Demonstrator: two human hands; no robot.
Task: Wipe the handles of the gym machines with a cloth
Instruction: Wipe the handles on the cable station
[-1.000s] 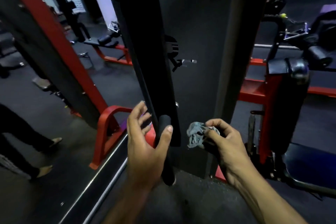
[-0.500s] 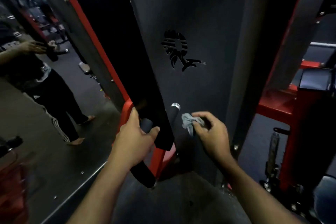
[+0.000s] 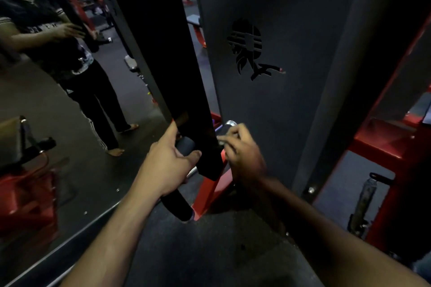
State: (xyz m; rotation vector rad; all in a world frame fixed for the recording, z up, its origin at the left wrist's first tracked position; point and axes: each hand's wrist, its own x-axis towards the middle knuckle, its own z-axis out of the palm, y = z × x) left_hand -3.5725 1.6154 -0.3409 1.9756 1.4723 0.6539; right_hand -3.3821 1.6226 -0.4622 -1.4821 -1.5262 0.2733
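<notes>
Left hand (image 3: 169, 165): we wrap our fingers and thumb round the left grip (image 3: 179, 202), a black padded tube slanting down below the fist.
Right hand (image 3: 242, 154): curled on the cloth (image 3: 221, 141), a grey crumpled scrap showing at the fingertips; blurred.
Right grip (image 3: 229, 124): dark, with a shiny metal end cap, just above our right knuckles.
Risk: we judge the cloth could bunch and skip part of the grip, since little fabric shows.
Risk: the loose left grip may swing if we let go.
Panel (image 3: 268, 105): matte dark sheet metal behind the right hand.
</notes>
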